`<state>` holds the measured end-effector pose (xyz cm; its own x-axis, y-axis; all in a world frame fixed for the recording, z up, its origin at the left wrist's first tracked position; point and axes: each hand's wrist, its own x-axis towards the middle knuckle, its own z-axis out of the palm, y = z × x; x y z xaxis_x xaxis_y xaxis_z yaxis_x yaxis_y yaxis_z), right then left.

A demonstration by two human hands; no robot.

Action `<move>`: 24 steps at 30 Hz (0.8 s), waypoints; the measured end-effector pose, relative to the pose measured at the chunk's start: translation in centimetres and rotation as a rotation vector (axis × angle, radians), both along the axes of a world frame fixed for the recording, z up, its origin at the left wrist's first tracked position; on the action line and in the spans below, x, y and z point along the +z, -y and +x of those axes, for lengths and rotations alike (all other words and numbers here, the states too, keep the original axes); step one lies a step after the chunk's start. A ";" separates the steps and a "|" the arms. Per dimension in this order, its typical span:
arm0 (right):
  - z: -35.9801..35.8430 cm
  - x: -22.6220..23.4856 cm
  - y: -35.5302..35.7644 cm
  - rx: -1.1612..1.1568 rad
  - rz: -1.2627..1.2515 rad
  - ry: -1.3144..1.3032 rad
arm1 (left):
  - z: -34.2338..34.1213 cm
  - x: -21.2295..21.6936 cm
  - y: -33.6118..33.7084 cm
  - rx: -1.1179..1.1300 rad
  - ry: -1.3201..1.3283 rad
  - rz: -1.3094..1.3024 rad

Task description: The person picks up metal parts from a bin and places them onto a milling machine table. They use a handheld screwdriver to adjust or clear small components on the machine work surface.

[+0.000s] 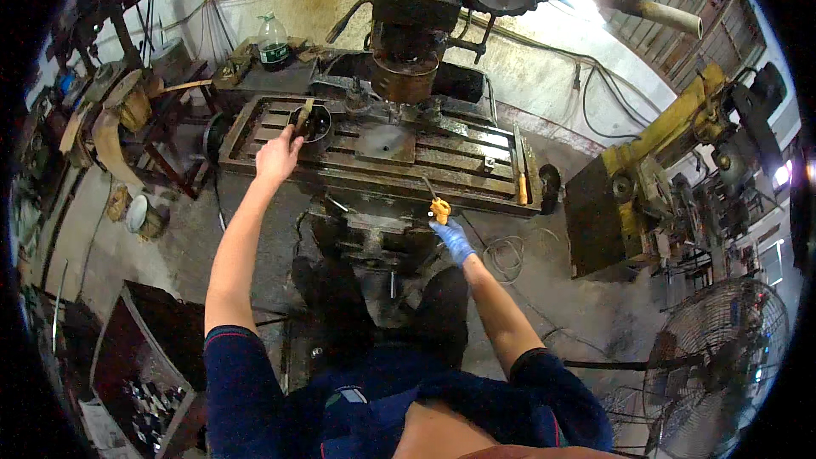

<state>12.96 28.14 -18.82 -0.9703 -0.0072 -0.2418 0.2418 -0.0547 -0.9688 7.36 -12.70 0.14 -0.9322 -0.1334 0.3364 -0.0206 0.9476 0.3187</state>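
My bare left hand [279, 157] is at the left end of a slotted milling machine table [340, 172], its fingers closed on a brush [303, 119] with a pale upper end. The brush stands tilted in a round dark bowl [320, 130] on the table. My right hand [454, 240], in a blue glove, grips a yellow air blow gun [439, 209] in front of the table's near edge. The gun's thin nozzle points up and left toward the table. A flat metal plate [385, 145] with a small hole lies below the machine's spindle head [406, 76].
A yellow-handled tool [522, 187] and a small metal block [489, 164] rest on the table's right part. A large plastic bottle [273, 42] stands behind at left. A caged fan [718, 365] is at lower right, a dark bin [140, 365] at lower left. A hose [506, 257] coils on the floor.
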 end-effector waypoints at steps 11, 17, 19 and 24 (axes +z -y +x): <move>4.4 12.3 3.2 -0.265 0.349 -0.705 | 9.6 -10.6 4.7 0.034 -0.024 0.799; 3.7 21.7 4.1 0.202 1.300 -0.335 | 16.6 -16.6 4.9 0.089 0.211 0.709; 2.1 23.5 5.8 0.317 1.403 -0.163 | 17.4 -16.6 5.0 0.077 0.261 0.710; -3.0 24.8 7.9 0.274 1.430 -0.162 | 16.3 -13.8 3.7 0.030 0.254 0.634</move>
<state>9.93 20.25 6.02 -0.9947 -0.0445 -0.0922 -0.0280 0.9844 -0.1738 23.70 -16.38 -13.71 -0.9648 -0.2594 -0.0442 -0.1915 0.5772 0.7939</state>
